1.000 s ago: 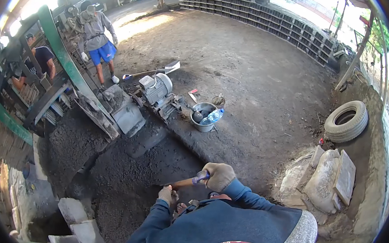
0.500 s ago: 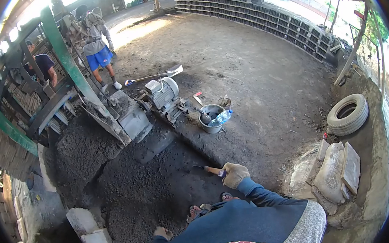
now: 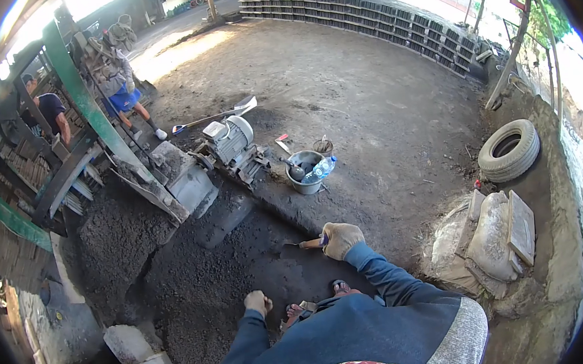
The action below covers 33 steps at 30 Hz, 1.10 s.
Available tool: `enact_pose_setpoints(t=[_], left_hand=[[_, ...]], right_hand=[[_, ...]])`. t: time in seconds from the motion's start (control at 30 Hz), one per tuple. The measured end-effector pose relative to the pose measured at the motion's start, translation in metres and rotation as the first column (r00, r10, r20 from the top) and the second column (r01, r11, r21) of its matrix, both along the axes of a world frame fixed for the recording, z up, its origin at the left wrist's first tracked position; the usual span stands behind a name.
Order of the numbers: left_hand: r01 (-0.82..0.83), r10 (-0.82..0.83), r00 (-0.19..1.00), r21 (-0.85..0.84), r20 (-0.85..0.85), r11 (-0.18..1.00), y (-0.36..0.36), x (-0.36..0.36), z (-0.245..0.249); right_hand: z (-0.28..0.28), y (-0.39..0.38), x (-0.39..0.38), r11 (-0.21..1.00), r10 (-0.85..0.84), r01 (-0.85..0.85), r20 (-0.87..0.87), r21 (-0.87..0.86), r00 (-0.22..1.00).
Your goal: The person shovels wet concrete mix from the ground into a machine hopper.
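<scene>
My right hand (image 3: 342,239), in a tan glove, is closed round the wooden handle of a trowel (image 3: 302,245). The trowel's dark blade points left over dark, wet-looking ground. My left hand (image 3: 258,302), also gloved, has its fingers curled near the edge of a pile of dark mix (image 3: 208,291); whether anything is inside it is too small to tell. Both feet in sandals show just below, between my arms.
A motor (image 3: 230,140) on a machine stands ahead, beside a bucket (image 3: 307,186) holding a bottle. A shovel (image 3: 211,120) lies behind it. Two people stand at upper left near a green frame (image 3: 85,89). A tire (image 3: 509,151) and a sack (image 3: 489,235) are at right.
My left hand has moved up and forward, with more of its sleeve showing. My right hand has shifted slightly left with the trowel. The person in blue shorts has leaned and moved left.
</scene>
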<state>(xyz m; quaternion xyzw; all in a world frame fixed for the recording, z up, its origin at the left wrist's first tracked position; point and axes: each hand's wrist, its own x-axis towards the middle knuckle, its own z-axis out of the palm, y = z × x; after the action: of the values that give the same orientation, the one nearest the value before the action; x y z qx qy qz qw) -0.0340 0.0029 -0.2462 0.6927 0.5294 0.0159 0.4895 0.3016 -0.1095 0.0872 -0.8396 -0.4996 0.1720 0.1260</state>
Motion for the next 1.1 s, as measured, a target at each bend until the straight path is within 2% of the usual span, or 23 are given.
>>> enact_pose_setpoints(t=[0.03,0.07,0.17,0.27,0.33,0.43,0.57,0.7,0.8,0.83,1.03,1.1], left_hand=[[-0.403,0.483,0.864,-0.385,0.138,0.830,0.009,0.021,0.011],[-0.567,0.857,0.512,-0.727,0.058,0.388,0.015,0.038,0.020],[-0.576,0.809,0.569,-0.632,0.144,0.518,0.011,0.049,0.064],[-0.602,0.845,0.533,-0.690,0.029,0.403,0.004,0.032,0.017],[-0.638,0.878,0.476,-0.709,-0.056,0.301,-0.016,0.016,0.008],[-0.686,0.868,0.471,-0.684,-0.159,0.247,-0.055,-0.024,-0.017],[-0.739,0.817,0.496,-0.636,-0.294,0.220,-0.099,-0.070,-0.032],[-0.749,0.783,0.527,-0.617,-0.331,0.243,-0.116,-0.083,-0.051],[-0.726,0.801,0.538,-0.627,-0.263,0.282,-0.112,-0.061,-0.051],[-0.730,0.836,0.499,-0.630,-0.229,0.263,-0.107,-0.047,-0.048],[-0.593,0.869,0.475,-0.779,-0.137,0.202,-0.073,0.049,-0.029],[-0.526,0.831,0.554,-0.790,-0.039,0.314,-0.092,0.109,0.050]], right_hand=[[-0.008,0.001,0.005,1.000,0.000,0.000,0.014,0.007,1.000],[-0.011,0.000,0.007,1.000,0.006,-0.006,0.007,-0.006,1.000],[-0.010,-0.004,0.011,0.998,0.018,-0.019,-0.008,-0.057,1.000],[0.001,-0.013,0.012,0.990,0.014,-0.017,-0.022,-0.139,1.000],[0.005,-0.021,0.012,0.981,0.005,-0.013,-0.040,-0.193,0.999],[0.009,-0.034,0.016,0.964,-0.017,-0.016,-0.121,-0.265,0.992],[-0.006,-0.054,0.022,0.950,-0.038,-0.028,-0.202,-0.311,0.979],[-0.008,-0.068,0.025,0.951,-0.046,-0.028,-0.229,-0.309,0.972],[-0.008,-0.070,0.028,0.950,-0.047,-0.035,-0.254,-0.309,0.966],[-0.009,-0.070,0.030,0.952,-0.038,-0.043,-0.255,-0.303,0.966],[0.014,-0.065,0.029,0.958,0.098,-0.146,-0.199,-0.245,0.975],[0.000,-0.070,0.040,0.966,0.093,-0.132,-0.178,-0.224,0.980]])
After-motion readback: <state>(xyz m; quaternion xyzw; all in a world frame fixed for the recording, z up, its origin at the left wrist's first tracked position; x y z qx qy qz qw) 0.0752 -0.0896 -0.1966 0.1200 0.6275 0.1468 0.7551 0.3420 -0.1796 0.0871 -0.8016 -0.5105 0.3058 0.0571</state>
